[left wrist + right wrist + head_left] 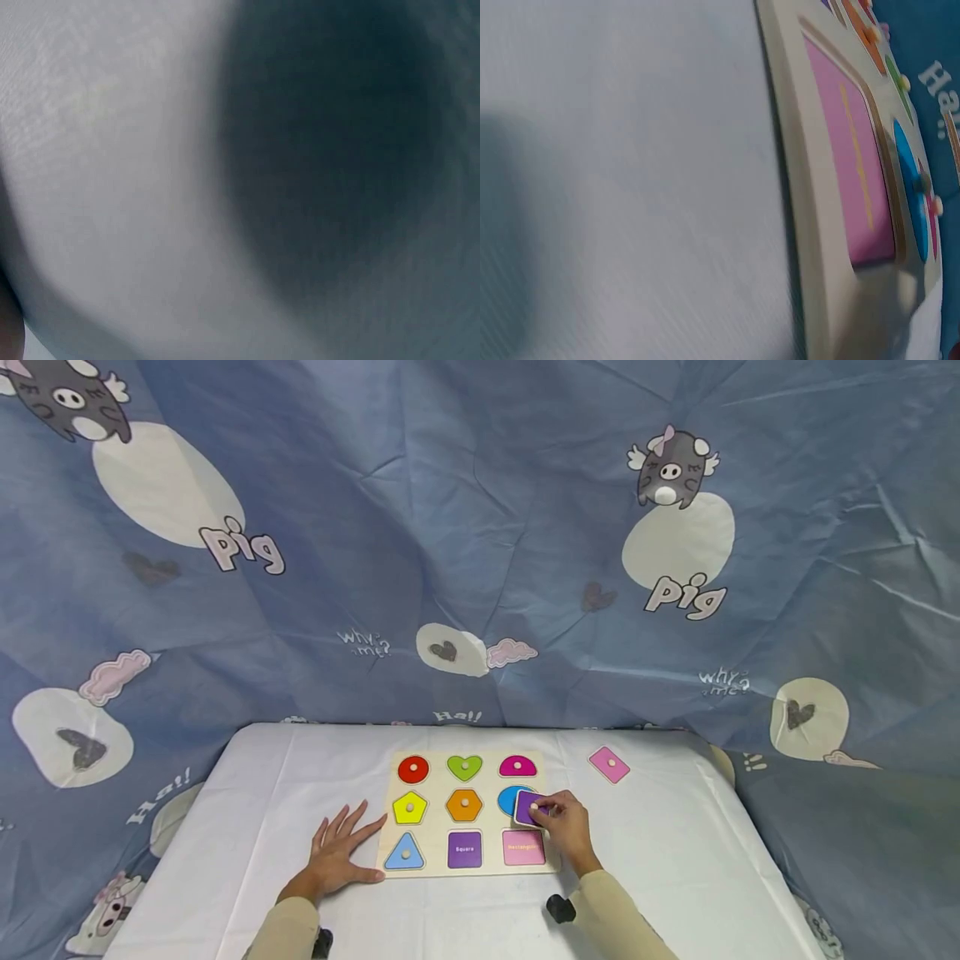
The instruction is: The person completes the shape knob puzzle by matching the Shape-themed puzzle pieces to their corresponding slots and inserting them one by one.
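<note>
A wooden shape puzzle board (437, 835) lies on the white-covered table. My right hand (572, 832) pinches the knob of a purple square piece (522, 810), holding it over the board's right side, where it partly covers the blue oval piece (510, 799). Below it, the pink rectangle recess (523, 848) is bare, and so is the purple square recess (465, 850); the pink one also shows in the right wrist view (855, 157). With fingers spread, my left hand (335, 857) rests at the board's left edge, thumb and fingertip touching or very near it. The left wrist view is mostly blurred cloth.
A pink rectangle piece (609, 764) lies on the table (675, 843) right of the board. Red circle (413, 769), green heart (465, 767), magenta half circle (518, 767), yellow pentagon (409, 808), orange hexagon (464, 806) and blue triangle (404, 852) sit in their recesses. A blue patterned cloth (480, 543) hangs behind.
</note>
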Available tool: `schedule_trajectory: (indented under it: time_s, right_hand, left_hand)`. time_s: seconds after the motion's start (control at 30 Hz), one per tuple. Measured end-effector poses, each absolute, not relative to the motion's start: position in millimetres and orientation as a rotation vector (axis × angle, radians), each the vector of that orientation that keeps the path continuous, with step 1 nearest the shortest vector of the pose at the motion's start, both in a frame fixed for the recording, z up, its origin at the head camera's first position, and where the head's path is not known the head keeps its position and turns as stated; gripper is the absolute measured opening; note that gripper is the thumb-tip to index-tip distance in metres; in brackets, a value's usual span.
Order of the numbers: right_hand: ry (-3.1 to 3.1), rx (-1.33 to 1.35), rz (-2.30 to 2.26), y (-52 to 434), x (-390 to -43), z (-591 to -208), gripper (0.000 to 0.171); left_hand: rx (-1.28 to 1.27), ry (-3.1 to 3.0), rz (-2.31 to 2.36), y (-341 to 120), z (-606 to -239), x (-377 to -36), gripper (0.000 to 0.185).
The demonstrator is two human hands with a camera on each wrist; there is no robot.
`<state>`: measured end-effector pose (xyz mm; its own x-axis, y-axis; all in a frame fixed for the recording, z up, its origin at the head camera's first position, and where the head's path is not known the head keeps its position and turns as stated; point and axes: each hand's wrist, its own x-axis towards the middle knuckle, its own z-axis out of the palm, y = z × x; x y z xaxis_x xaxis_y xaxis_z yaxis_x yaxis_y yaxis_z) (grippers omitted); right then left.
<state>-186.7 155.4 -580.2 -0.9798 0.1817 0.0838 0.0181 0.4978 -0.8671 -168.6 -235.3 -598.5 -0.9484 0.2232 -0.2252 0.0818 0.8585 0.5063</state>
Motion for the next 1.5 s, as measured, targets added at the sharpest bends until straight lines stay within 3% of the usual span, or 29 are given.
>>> schedule_trajectory:
  time_s: [0.97, 1.5]
  right_hand:
    - [-2.592, 0.198, 1.512, 86, -163, -595, 0.010]
    - [-2.647, 0.199, 1.519, 67, -156, -600, 0.009]
  left_hand:
    - [0.217, 2.765, 0.751, -237, -596, -164, 0.098]
    - [0.219, 2.761, 0.757, -235, -593, -165, 0.098]
